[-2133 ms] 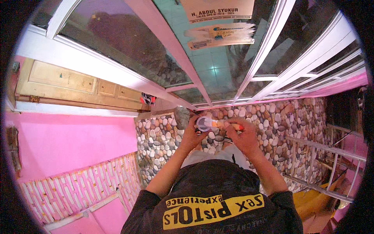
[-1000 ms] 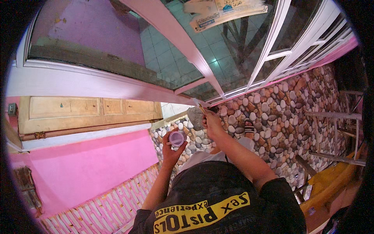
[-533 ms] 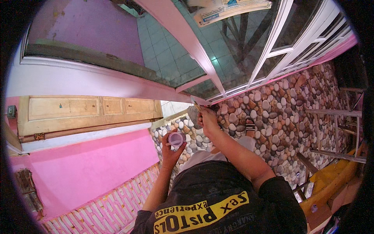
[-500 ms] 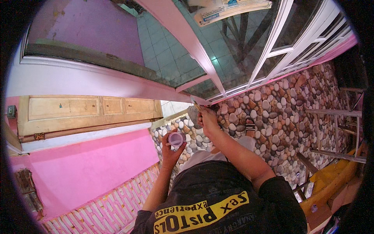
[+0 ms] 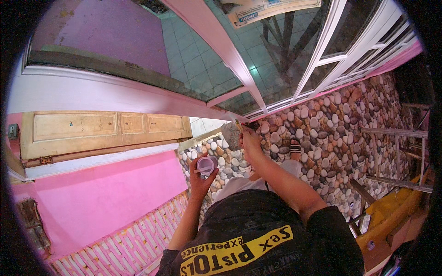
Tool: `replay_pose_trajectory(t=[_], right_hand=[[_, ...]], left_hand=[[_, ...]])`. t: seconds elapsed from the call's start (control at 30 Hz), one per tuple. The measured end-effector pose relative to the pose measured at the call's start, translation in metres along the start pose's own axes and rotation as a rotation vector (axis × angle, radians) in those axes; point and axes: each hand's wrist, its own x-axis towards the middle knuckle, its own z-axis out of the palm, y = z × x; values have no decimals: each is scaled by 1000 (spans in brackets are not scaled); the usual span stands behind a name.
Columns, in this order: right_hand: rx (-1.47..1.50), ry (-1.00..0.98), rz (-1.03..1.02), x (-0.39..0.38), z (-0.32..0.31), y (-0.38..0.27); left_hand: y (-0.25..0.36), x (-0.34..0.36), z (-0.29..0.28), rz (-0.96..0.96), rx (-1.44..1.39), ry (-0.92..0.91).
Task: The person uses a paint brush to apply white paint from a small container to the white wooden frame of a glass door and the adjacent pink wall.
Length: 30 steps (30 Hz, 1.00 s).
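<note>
The right hand [image 5: 251,143] is closed around the handle of a small paintbrush [image 5: 239,126], which is directed at the lower end of the white window frame [image 5: 115,97]. Contact between bristles and frame cannot be confirmed at this size. The left hand [image 5: 200,180] is wrapped around a translucent plastic cup [image 5: 207,164], held mouth up, to the left of the brush and apart from it. The contents of the cup cannot be made out clearly.

The brush is found to have been shifted slightly to the right since the half-second-earlier frame, and its line is now steeper. By judgement, attention is being given to the frame's bottom corner, with the cup kept ready as a supply.

Against the earliest frame, a larger difference is noted: there the brush was held at the cup's mouth, with both hands together in front of the body; now the hands are separated and the cup is carried further left. A grey, rough lump [image 5: 231,138] is noted just below the brush, beside the pebble-patterned floor [image 5: 322,133].
</note>
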Motion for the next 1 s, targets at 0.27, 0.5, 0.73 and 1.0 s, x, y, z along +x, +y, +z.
replay_pose_trajectory(t=[0.27,0.5,0.73,1.0], right_hand=[[7,-109,-32,2,17,-1],[24,-164,-41,-13,21,-13],[8,-150,-16,-31,30,-26],[0,-228,-84,-46,33,-33]], left_hand=[[0,-3,-2,-25,-85,-14],[-4,-6,3,-21,-53,-22],[-3,-5,5,-16,-76,-22],[-7,-8,8,3,-111,-12]])
